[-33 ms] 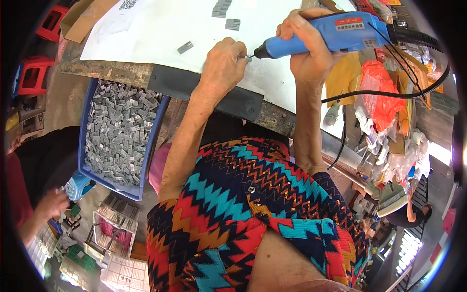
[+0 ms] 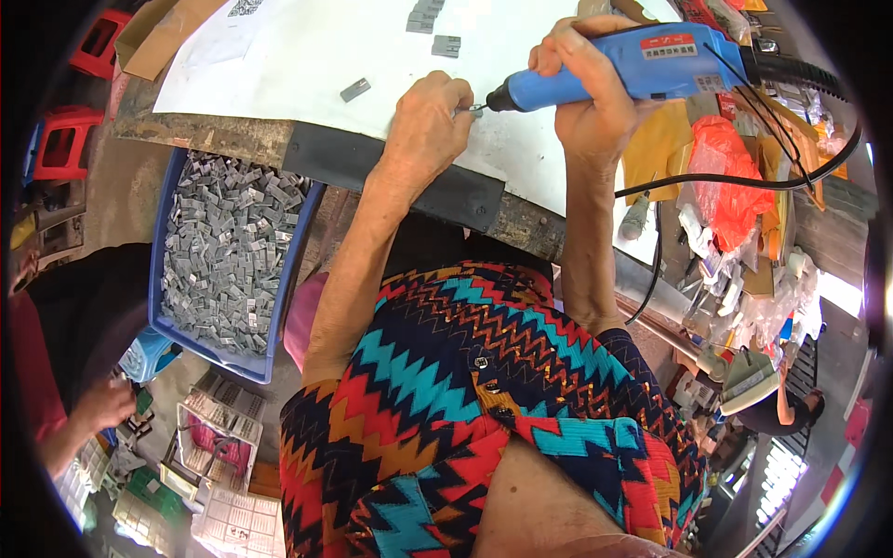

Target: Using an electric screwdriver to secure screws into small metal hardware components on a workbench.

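The right hand [image 2: 591, 88] is closed firmly around a blue electric screwdriver [image 2: 633, 70], with all fingers wrapped over its body, and it holds the tool almost level so that the tip points to the left. A black cable [image 2: 744, 181] leaves the back end of the tool and hangs in a curve to the right side of the table. The left hand [image 2: 426, 121] rests on the white sheet [image 2: 298, 56] that covers the table, and its fingers are pressed together on a small grey metal part [image 2: 472, 112], which sits just at the tip of the screwdriver; the part is mostly hidden by the fingers, so its shape is not clear. On the white sheet, some more small grey parts lie apart: one loose piece [image 2: 354, 89] to the left of the left hand, and a few pieces [image 2: 437, 33] further up near the top edge. Below the table edge, on the person's left, a blue bin [image 2: 288, 270] stands full of many similar grey metal pieces. At the right of the table there is a red plastic bag [image 2: 730, 177] among mixed clutter. At the lower left, the hand of another person [image 2: 98, 405] is near some small boxes.
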Demonstrator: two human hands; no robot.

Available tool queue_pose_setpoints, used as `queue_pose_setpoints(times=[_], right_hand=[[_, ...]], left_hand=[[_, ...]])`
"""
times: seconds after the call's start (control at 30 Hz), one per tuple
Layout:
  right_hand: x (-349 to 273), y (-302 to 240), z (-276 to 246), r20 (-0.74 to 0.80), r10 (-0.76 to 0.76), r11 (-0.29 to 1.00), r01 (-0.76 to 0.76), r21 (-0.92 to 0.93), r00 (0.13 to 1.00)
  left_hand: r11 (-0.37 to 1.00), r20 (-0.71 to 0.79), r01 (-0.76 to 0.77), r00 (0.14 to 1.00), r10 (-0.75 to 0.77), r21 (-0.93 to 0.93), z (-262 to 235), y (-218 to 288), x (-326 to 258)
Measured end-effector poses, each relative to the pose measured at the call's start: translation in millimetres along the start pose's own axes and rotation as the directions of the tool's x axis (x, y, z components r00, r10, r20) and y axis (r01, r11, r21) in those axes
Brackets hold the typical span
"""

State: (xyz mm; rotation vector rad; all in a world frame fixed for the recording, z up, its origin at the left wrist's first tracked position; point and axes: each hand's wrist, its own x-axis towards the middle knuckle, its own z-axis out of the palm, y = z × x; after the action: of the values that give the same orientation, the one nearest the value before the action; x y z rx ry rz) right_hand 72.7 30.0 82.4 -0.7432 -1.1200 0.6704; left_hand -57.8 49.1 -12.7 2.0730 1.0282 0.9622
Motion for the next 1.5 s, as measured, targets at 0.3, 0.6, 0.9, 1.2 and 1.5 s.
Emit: queue_pose_setpoints(times=[0.3,0.6,0.9,1.2,1.5], right_hand=[[-3.8,-6.5,11.8,-0.085,0.032,0.998,-0.036,-0.041,0.996],[-3.4,-0.8,10.5,-0.066,0.005,0.999,-0.008,-0.032,0.998],[-3.0,6.5,2.8,0.011,-0.046,0.997,0.046,-0.057,0.999],[2.4,23.3,5.5,0.042,-0.076,0.988,0.07,0.136,0.996],[-3.6,5.3,20.3,0.023,0.029,0.965,-0.022,-0.263,0.999]], left_hand=[[1.0,0.014,0.013,1.0,-0.013,0.019,-0.4,2.4,0.5],[0.999,0.012,0.012,1.0,-0.013,0.046,0.3,1.9,-0.3],[0.998,0.018,0.012,1.0,-0.014,0.062,2.1,1.6,-0.1],[0.999,0.037,0.011,0.999,-0.013,0.047,3.2,0.0,2.8],[0.999,0.028,0.032,0.999,-0.032,0.02,2.5,-1.0,2.1]])
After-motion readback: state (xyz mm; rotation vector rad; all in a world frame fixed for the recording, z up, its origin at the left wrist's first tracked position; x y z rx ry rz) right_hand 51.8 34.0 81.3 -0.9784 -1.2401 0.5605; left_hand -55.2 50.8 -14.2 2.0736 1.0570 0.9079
